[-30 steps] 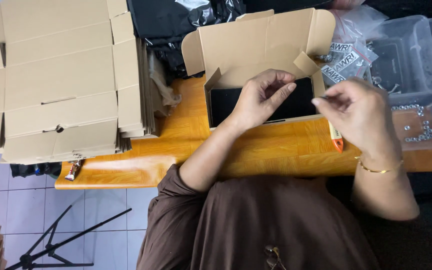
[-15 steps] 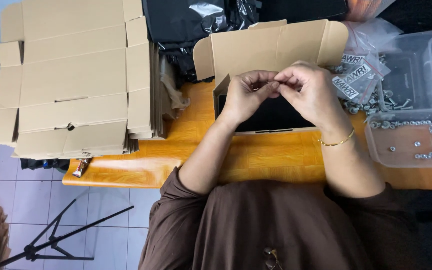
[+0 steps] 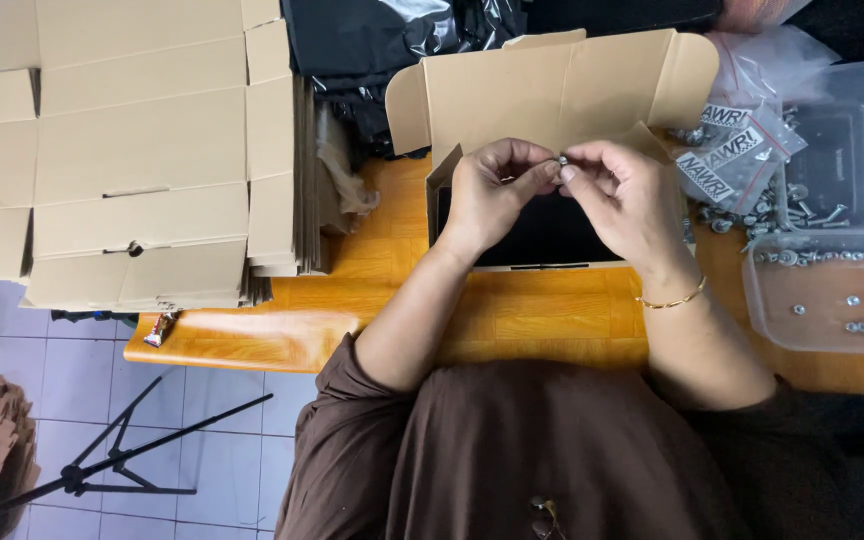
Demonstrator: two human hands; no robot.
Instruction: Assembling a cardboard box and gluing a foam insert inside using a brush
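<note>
My left hand (image 3: 492, 185) and my right hand (image 3: 624, 195) meet fingertip to fingertip above an open cardboard box (image 3: 552, 90). Between them they pinch a small metal screw (image 3: 563, 159). The box lies on an orange wooden table (image 3: 512, 310), its lid flap standing up behind my hands. A flat black item (image 3: 552, 240) lies inside the box under my hands. A thin gold bracelet sits on my right wrist.
A tall stack of flat cardboard blanks (image 3: 142, 150) covers the table's left end. Clear plastic tubs (image 3: 832, 290) with several screws and small printed bags (image 3: 737, 160) stand at the right. Black plastic bags (image 3: 392, 40) lie behind. A black stand (image 3: 102, 470) is on the tiled floor.
My right hand came in from the right side to meet my left hand over the box. Both hands now pinch the small screw together.
</note>
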